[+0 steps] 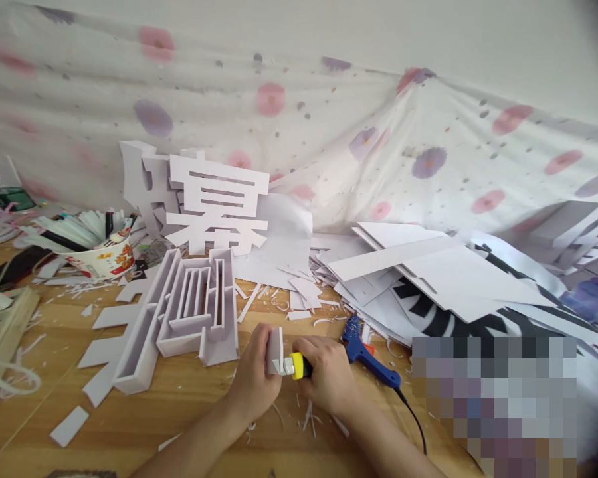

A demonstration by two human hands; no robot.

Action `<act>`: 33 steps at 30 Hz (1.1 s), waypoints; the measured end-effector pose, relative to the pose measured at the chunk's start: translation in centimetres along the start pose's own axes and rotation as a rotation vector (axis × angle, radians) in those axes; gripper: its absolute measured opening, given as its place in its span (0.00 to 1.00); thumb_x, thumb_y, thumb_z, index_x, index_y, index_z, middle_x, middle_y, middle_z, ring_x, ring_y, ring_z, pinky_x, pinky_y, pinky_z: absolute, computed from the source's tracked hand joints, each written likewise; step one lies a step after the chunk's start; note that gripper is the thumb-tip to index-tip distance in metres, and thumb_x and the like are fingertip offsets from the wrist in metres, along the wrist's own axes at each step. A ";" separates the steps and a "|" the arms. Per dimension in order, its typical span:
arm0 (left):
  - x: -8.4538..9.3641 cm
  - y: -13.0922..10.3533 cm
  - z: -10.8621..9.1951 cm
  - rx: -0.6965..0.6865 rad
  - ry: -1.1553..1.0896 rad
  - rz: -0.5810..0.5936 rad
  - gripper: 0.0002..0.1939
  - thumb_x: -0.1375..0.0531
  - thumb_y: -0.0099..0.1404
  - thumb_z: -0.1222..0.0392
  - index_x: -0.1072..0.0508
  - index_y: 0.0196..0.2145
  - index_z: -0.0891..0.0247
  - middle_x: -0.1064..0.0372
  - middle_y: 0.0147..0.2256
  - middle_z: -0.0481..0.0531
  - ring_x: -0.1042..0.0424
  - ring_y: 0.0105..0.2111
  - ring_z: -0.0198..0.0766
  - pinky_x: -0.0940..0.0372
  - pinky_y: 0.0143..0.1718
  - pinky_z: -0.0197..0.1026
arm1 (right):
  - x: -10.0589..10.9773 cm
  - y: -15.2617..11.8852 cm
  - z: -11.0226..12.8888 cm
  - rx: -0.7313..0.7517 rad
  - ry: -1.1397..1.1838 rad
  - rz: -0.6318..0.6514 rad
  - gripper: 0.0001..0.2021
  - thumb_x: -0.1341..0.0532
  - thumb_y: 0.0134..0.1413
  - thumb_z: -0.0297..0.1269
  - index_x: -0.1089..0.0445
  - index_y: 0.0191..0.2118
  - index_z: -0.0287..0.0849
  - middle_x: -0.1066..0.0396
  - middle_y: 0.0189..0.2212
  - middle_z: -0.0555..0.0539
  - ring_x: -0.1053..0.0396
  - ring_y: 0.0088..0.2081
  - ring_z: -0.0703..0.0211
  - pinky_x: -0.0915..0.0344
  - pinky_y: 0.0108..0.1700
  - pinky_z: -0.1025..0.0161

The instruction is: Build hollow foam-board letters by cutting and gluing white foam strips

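Note:
My left hand (pixel 254 375) grips a small white foam board piece (pixel 276 348), held upright over the table. Closed in my right hand (pixel 329 372) is a yellow and black utility knife (pixel 297 365); its metal end meets the lower edge of the piece. The blade itself is hard to make out. Just right of my right hand lies a blue glue gun (pixel 373 365) with a black cord. To the left of my hands, a white hollow built-up character (pixel 194 305) lies with its open side up.
Finished-looking white characters (pixel 219 199) stand against the floral curtain (pixel 299 119). A paper bowl (pixel 99 259) holds white strips and pens. Stacked white sheets (pixel 443 265) lie at right. Offcuts litter the wooden table (pixel 189 411). A pixelated patch covers the lower right.

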State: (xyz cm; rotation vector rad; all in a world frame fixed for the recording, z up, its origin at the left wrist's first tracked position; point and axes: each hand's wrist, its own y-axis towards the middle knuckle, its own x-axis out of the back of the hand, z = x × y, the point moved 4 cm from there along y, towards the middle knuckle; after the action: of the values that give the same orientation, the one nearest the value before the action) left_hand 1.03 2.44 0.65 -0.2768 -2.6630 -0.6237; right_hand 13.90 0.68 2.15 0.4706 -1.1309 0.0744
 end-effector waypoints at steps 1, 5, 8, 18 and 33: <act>0.0 0.0 0.0 -0.001 0.002 0.001 0.10 0.51 0.54 0.73 0.44 0.32 0.59 0.45 0.28 0.46 0.41 0.28 0.36 0.42 0.29 0.38 | 0.0 0.0 0.0 -0.001 -0.002 -0.002 0.07 0.47 0.32 0.26 0.42 0.23 0.44 0.32 0.22 0.52 0.36 0.25 0.61 0.52 0.27 0.67; 0.0 -0.2 0.0 -0.003 0.004 0.006 0.09 0.51 0.56 0.72 0.45 0.32 0.59 0.45 0.28 0.46 0.41 0.28 0.36 0.42 0.29 0.38 | 0.2 0.1 0.0 -0.005 -0.011 0.002 0.09 0.47 0.31 0.25 0.40 0.25 0.44 0.31 0.22 0.51 0.35 0.25 0.61 0.51 0.28 0.67; 0.0 -0.3 -0.1 0.008 -0.002 0.017 0.08 0.51 0.57 0.71 0.45 0.31 0.59 0.45 0.28 0.46 0.41 0.28 0.37 0.42 0.29 0.39 | 0.2 0.1 -0.1 -0.015 -0.020 0.014 0.09 0.47 0.32 0.25 0.39 0.25 0.44 0.31 0.23 0.51 0.35 0.25 0.61 0.51 0.28 0.67; -0.3 -0.3 -0.1 0.008 -0.004 0.038 0.07 0.52 0.57 0.70 0.45 0.32 0.59 0.45 0.28 0.46 0.41 0.27 0.37 0.42 0.30 0.40 | 0.2 0.3 -0.4 -0.055 -0.063 0.057 0.08 0.46 0.33 0.25 0.39 0.26 0.43 0.31 0.23 0.50 0.34 0.27 0.60 0.51 0.28 0.67; -0.5 -0.8 -0.3 -0.038 0.033 0.021 0.08 0.52 0.58 0.71 0.45 0.31 0.58 0.44 0.28 0.47 0.41 0.28 0.37 0.42 0.30 0.40 | 0.3 0.5 -0.9 -0.092 -0.070 0.053 0.09 0.47 0.32 0.26 0.39 0.26 0.44 0.31 0.23 0.51 0.33 0.28 0.59 0.50 0.28 0.67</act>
State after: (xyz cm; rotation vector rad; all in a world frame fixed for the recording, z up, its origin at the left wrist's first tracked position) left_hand 1.38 1.58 0.37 -0.3019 -2.6157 -0.6668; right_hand 14.65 1.43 2.32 0.3638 -1.2104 0.0520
